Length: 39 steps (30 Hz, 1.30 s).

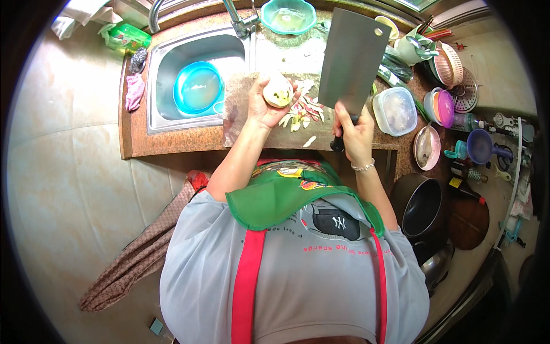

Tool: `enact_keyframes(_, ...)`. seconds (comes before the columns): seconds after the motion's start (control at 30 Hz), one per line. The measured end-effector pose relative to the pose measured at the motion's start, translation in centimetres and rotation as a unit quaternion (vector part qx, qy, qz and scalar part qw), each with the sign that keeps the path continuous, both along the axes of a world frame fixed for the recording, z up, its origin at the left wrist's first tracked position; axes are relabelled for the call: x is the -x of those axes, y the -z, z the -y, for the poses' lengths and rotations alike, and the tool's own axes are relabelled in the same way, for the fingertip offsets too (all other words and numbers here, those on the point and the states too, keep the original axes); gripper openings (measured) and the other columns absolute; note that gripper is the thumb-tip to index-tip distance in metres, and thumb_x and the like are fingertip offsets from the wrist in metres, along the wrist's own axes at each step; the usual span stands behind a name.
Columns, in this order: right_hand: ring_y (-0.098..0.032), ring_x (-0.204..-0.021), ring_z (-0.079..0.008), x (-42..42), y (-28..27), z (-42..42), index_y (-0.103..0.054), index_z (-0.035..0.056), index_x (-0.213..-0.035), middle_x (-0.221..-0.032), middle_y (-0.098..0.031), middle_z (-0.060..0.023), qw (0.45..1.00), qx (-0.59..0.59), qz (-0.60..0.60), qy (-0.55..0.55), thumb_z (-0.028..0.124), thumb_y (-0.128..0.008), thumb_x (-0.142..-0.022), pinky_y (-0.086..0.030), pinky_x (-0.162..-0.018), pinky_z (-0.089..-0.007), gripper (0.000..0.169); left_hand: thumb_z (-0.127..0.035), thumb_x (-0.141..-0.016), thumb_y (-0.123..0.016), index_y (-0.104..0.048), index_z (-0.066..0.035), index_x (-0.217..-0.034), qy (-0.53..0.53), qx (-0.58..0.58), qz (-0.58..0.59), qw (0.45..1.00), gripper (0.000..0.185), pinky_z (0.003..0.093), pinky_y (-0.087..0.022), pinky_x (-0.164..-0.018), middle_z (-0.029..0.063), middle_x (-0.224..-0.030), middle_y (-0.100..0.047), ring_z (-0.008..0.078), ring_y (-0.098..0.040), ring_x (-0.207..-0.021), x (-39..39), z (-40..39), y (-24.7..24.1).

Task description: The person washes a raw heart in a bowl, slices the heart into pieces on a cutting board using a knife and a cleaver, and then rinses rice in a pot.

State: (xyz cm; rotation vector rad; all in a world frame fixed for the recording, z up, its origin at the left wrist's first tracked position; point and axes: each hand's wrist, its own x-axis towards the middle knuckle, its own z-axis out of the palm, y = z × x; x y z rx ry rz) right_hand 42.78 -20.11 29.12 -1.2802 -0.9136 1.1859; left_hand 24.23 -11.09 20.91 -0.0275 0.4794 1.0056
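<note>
My left hand (265, 115) holds a peeled, pale vegetable (278, 91) with dark spots on its near face, palm up above the wooden cutting board (239, 101). The exact kind of vegetable is unclear. In my right hand (357, 131) is a Chinese cleaver (353, 60), gripped by its black handle (337, 144), its broad blade pointing up and away from me. Blade and vegetable are apart. Between my hands, a pile of red and pale-yellow peelings (304, 111) lies on the board, with one loose strip (309, 141) near the front edge.
Left of the board is a steel sink (165, 101) containing a blue basin (197, 88). A green bowl (288, 17) stands beyond the board. To the right are a clear plastic container (395, 112), a fish (424, 148) on a plate, and a dark pot (419, 206).
</note>
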Motion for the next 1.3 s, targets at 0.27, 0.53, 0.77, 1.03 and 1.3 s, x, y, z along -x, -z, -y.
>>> enact_keyframes(0.27,-0.043,-0.041,-0.0068,2.7,-0.7,-1.7,-0.052,0.0036,-0.083,-0.059,-0.048,-0.0004,0.997,0.031,-0.073,0.011,0.022,-0.060,-0.093,-0.041,-0.039,-0.0236,0.023,-0.042,-0.079,-0.068,-0.057,-0.008,-0.103,-0.094,-0.034,-0.012,0.995,0.043,0.0410,-0.053,-0.080,0.0144,-0.091,-0.062,0.0283,-0.062,-0.087,-2.9,-0.3,-2.9)
enact_keyframes(0.53,-0.044,-0.041,-0.0078,2.9,-0.3,-1.4,-0.051,0.0043,-0.079,-0.058,-0.048,-0.0002,0.992,0.056,-0.105,0.032,0.023,-0.060,-0.093,-0.042,-0.038,-0.0246,0.025,-0.032,-0.074,-0.063,-0.056,-0.007,-0.101,-0.147,-0.051,-0.037,0.987,0.038,0.0426,-0.052,-0.077,0.0152,-0.090,-0.062,0.0318,-0.062,-0.083,-3.6,0.3,-3.8)
enact_keyframes(0.77,-0.043,-0.041,-0.0075,3.3,-0.1,-0.9,-0.051,0.0042,-0.082,-0.058,-0.048,0.0000,0.992,0.053,-0.093,0.062,0.023,-0.061,-0.092,-0.041,-0.037,-0.0245,0.023,-0.037,-0.074,-0.062,-0.057,-0.005,-0.100,-0.179,-0.097,-0.066,0.977,0.041,0.0433,-0.048,-0.087,0.0165,-0.096,-0.062,0.0298,-0.061,-0.089,-4.3,0.8,-3.6)
enact_keyframes(1.03,-0.042,-0.039,-0.0063,3.9,0.9,-0.6,-0.054,0.0025,-0.088,-0.056,-0.049,0.0003,0.994,0.015,-0.076,0.078,0.022,-0.062,-0.092,-0.039,-0.036,-0.0234,0.021,-0.034,-0.076,-0.061,-0.055,-0.005,-0.103,-0.132,-0.083,-0.045,0.987,0.040,0.0387,-0.051,-0.079,0.0151,-0.092,-0.062,0.0276,-0.062,-0.082,-4.3,0.5,-3.0)
enact_keyframes(1.3,-0.042,-0.039,-0.0056,3.6,1.5,-0.6,-0.055,0.0024,-0.089,-0.056,-0.050,0.0004,0.998,0.004,-0.020,0.055,0.020,-0.061,-0.092,-0.038,-0.035,-0.0228,0.019,-0.026,-0.081,-0.057,-0.057,-0.004,-0.100,-0.028,-0.058,-0.097,0.993,0.029,0.0333,-0.052,-0.074,0.0108,-0.086,-0.062,0.0219,-0.062,-0.077,-3.6,-0.5,-3.6)
